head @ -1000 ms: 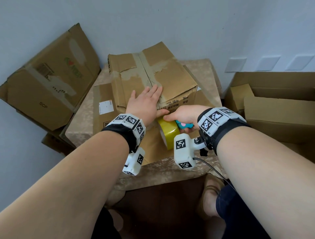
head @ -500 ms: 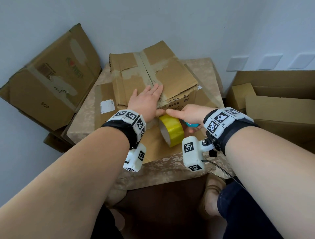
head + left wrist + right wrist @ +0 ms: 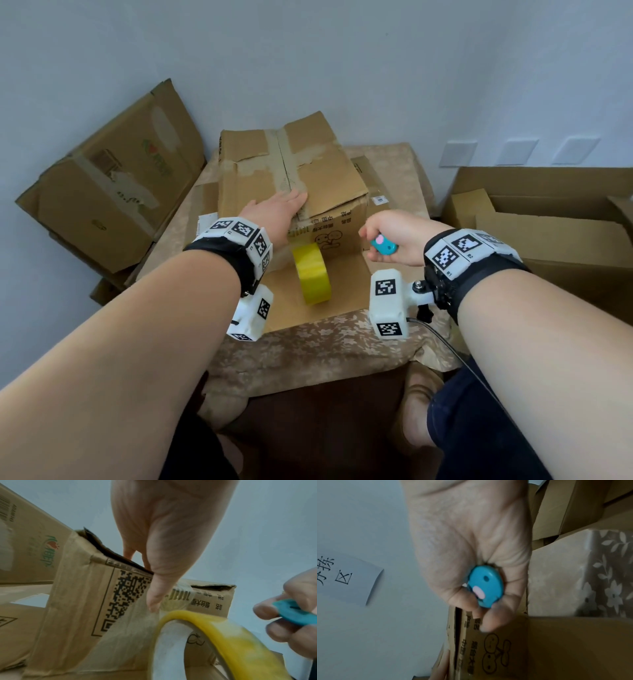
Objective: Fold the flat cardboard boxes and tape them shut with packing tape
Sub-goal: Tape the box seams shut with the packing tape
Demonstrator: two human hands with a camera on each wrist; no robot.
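Low centre, our yellow tape roll [image 3: 312, 273] stands on edge on flat cardboard [image 3: 346, 291]. Right of it, our right hand [image 3: 394, 240] pinches a blue cutter [image 3: 383, 245]. Beyond, left hand [image 3: 274, 219] spread flat atop the folded box [image 3: 291, 171].

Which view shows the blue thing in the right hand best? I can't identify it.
The right wrist view: the blue cutter faces the camera, gripped by the right hand. The head view shows it small; the left wrist view catches only its edge.

- Floral tablecloth [image 3: 329, 346] drapes the table's front edge.
- Three wall plates [image 3: 457, 153] sit in a row on the right.
- Paper sign [image 3: 346, 577] with printed characters hangs on the wall.
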